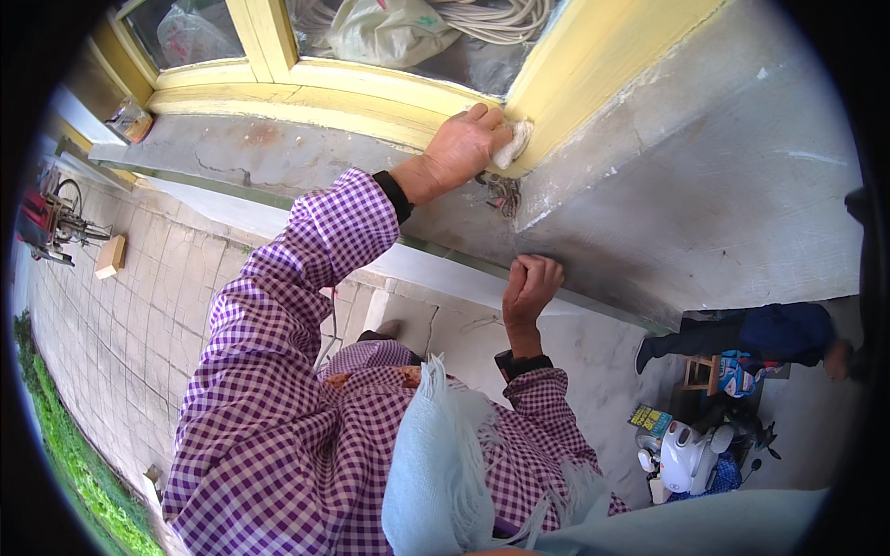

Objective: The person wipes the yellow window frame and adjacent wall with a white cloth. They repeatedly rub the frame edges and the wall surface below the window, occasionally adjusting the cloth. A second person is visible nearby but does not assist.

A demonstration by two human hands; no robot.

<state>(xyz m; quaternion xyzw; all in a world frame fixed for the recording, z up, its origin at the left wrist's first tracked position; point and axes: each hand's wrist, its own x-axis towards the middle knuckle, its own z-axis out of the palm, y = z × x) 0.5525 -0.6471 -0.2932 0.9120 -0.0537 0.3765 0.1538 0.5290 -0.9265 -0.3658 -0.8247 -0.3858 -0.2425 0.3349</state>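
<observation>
My left hand [456, 153] is closed on a whitish cloth [514, 144]. It presses the cloth against the lower right corner of the yellow window frame [371, 97], where it meets the wall. Just below that hand, a small tangled dark bundle [503, 196], perhaps metal, lies on the grey sill [306, 153]. My right hand [532, 285] rests at the sill's front edge with its fingers curled in; whatever may be inside them is hidden.
Behind the glass lie a pale bag [385, 32] and coiled cable [501, 17]. A small box [130, 120] stands at the sill's far left end. To the right are a person [769, 334], a wooden stool [702, 373] and a white scooter [691, 459]. A light blue scarf [436, 463] hangs before me.
</observation>
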